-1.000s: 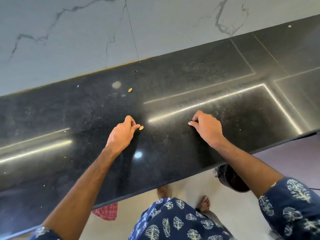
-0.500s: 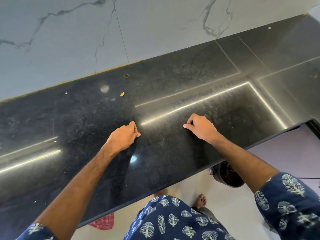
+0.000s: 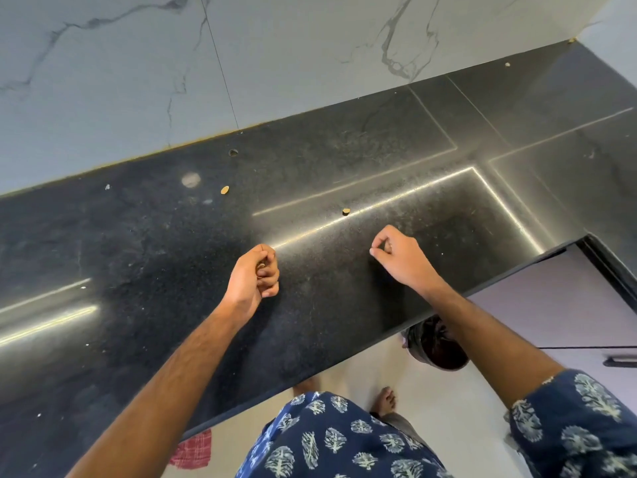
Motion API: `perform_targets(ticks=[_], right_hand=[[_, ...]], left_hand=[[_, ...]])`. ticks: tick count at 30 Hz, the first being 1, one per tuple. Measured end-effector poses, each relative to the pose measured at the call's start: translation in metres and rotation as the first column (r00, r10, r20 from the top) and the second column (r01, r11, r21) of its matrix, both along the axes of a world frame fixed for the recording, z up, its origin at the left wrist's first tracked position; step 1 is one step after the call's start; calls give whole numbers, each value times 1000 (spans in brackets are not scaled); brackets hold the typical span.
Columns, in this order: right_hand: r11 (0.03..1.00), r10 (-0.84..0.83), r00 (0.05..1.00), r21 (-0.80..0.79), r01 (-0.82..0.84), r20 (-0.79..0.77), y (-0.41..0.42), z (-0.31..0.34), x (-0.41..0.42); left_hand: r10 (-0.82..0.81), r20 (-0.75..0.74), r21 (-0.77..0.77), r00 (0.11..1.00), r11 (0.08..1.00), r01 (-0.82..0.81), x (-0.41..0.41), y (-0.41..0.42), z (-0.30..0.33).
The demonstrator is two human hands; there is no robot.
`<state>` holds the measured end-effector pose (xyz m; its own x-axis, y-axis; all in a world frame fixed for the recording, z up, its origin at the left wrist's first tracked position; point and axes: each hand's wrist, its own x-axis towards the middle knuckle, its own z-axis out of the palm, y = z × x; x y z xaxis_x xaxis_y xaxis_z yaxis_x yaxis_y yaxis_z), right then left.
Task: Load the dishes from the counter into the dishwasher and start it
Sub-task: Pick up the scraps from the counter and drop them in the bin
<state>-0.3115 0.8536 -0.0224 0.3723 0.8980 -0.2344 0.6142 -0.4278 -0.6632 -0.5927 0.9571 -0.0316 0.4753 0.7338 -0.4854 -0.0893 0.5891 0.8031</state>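
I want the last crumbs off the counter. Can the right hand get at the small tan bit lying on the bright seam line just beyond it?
Probably yes. The tan bit lies bare on the black counter, a little beyond the right hand and to its left, with nothing between them. The fingers are curled, apparently empty, so they look free to pinch it.

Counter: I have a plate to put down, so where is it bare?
Bare patches: left of the left hand, and right of the right hand up to the counter corner. Small tan bits lie beyond the hands.
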Motion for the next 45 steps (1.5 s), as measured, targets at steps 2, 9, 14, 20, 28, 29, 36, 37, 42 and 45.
perform_targets(ticks=[2, 9, 14, 20, 28, 29, 36, 37, 42, 45], right_hand=[[999, -38, 998, 12, 37, 53, 16, -1, 4], [998, 1, 986, -54, 8, 169, 86, -1, -3], [974, 178, 912, -199, -109, 369, 103, -12, -7], [937, 304, 833, -301, -175, 462, 102, -11, -10], [984, 103, 994, -151, -99, 20, 86, 8, -39], [993, -41, 951, -114, 6, -306, 83, 14, -41], [917, -240, -118, -265, 298, -963, 34, 28, -40], [905, -227, -142, -263, 333, -963, 28, 29, -41], [840, -207, -189, -273, 469, -960, 5, 25, -31], [814, -216, -205, -292, 502, -955, -4, 20, -23]], left_hand=[[135, 142, -122, 981, 985, -118, 0, 0, -3], [334, 257, -288, 907, 922, -258, -3, 10, 5], [277, 197, -220, 940, 947, -233, -9, 23, 12], [261, -161, 19, 952, 965, -261, -33, 76, 17], [242, -816, 467, 525, 811, 352, -41, 158, 17], [229, -839, 461, 493, 781, 422, -36, 164, 17], [183, -959, 282, 215, 622, 730, -9, 201, 3], [184, -965, 262, 188, 596, 759, -7, 204, 2], [124, -984, 175, 128, 543, 821, -2, 217, -5], [164, -973, 229, 165, 550, 803, -1, 205, -9]])
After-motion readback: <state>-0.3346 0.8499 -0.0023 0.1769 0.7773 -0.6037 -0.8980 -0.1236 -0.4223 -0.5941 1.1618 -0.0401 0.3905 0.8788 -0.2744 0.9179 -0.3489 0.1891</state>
